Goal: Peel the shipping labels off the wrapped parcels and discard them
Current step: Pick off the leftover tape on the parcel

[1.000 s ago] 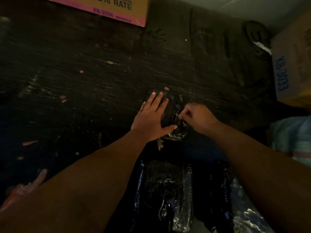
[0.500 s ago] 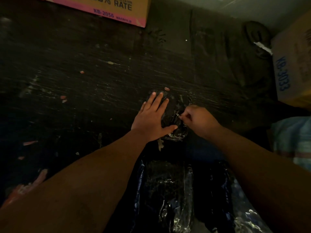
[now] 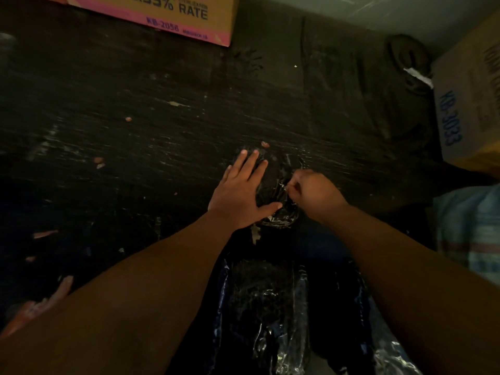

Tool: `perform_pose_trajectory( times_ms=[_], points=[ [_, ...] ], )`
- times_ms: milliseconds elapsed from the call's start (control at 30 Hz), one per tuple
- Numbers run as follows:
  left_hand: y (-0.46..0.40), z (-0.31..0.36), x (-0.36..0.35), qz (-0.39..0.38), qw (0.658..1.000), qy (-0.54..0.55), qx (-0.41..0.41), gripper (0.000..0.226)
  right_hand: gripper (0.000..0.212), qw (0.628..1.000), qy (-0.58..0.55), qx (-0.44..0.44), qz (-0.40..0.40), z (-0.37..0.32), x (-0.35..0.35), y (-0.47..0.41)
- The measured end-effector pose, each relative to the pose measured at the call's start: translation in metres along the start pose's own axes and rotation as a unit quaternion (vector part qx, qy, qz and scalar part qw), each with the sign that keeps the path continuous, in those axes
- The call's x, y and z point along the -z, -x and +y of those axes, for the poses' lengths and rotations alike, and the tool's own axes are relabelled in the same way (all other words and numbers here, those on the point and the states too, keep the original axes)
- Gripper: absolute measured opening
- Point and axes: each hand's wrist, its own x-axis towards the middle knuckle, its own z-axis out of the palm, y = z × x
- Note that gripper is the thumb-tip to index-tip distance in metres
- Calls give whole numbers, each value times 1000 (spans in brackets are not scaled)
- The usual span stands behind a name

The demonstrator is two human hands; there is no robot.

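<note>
On the pink and tan carton [image 3: 173, 14] at the far edge of the surface we read "RATE", a cut-off ".99%" and "KB-2056"; smaller print beside the code is too blurred for us. On the brown carton [image 3: 470, 104] at the right we read "KB-3033" in blue, running vertically.

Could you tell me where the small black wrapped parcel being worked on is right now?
In the head view it lies just right of centre on the dark table: the small black wrapped parcel sits under the flat left hand, with the right hand pinching its right edge.
</note>
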Motion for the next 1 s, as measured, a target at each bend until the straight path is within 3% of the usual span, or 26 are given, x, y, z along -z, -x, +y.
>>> perform_pose_trajectory(
  times_ms=[233, 667, 833, 1000],
  points=[
    [0, -1, 0, 0, 1000, -5, 0, 105, 9, 999, -29, 4, -40, 1, 10, 2],
    [0, 0, -2, 2, 1000, -4, 0, 104, 10, 999, -32, -2, 11, 5, -5, 9],
    [0, -1, -1, 3, 1000, 2, -1, 104, 13, 994, -105, -12, 32, 15, -8, 15],
    [0, -1, -1, 2, 1000, 0, -2, 104, 14, 996, -76, -7, 38, 13, -11, 12]
  ],
)
